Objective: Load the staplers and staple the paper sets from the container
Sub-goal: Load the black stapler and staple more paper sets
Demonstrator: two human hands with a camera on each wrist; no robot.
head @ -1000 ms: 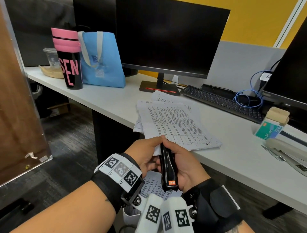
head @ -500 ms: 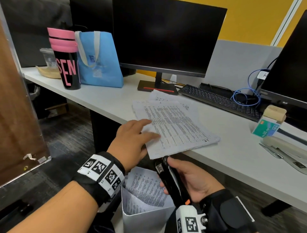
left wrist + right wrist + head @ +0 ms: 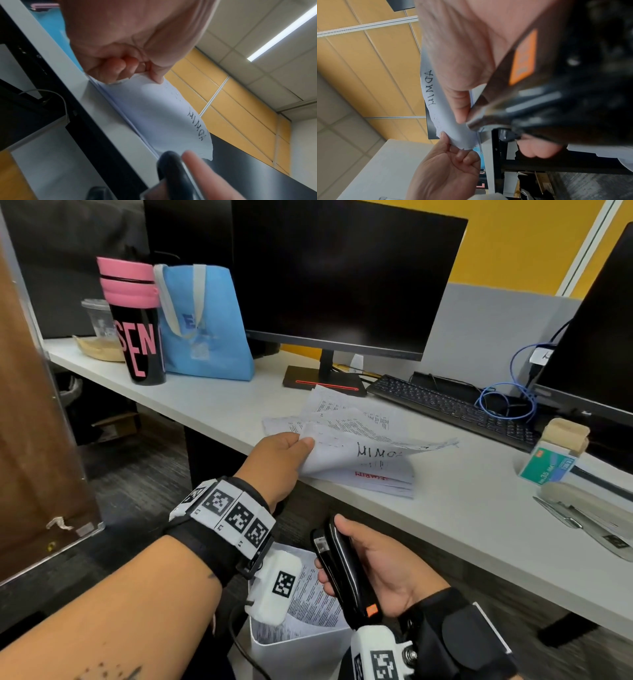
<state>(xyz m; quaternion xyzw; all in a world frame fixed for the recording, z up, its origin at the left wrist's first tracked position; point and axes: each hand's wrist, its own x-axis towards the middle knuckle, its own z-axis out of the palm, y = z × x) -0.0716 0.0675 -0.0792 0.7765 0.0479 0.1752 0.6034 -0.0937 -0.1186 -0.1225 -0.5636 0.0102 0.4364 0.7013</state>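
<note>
At the desk's near edge my left hand (image 3: 281, 457) pinches the corner of the top paper set (image 3: 363, 451) and lifts it off the stack, showing its handwritten underside. In the left wrist view my thumb and fingers (image 3: 120, 67) clamp that sheet's (image 3: 154, 115) corner. Below the desk edge my right hand (image 3: 373, 559) grips a black stapler (image 3: 342, 570) with an orange label, its jaws closed. The same stapler (image 3: 530, 88) fills the right wrist view. A white container (image 3: 294, 642) with more printed sheets stands under my hands. A beige stapler (image 3: 589, 508) lies at the desk's right.
On the desk (image 3: 212, 402) stand a monitor (image 3: 342, 278), a keyboard (image 3: 445, 405), a blue bag (image 3: 202, 323), a pink-lidded tumbler (image 3: 135, 320) and a green staple box (image 3: 544, 467). A second monitor (image 3: 596, 337) sits at the right. Dark carpet lies below.
My left hand went from lying flat on the stack to pinching and lifting the top set's corner. My right hand with the stapler dropped lower and to the right, away from the paper.
</note>
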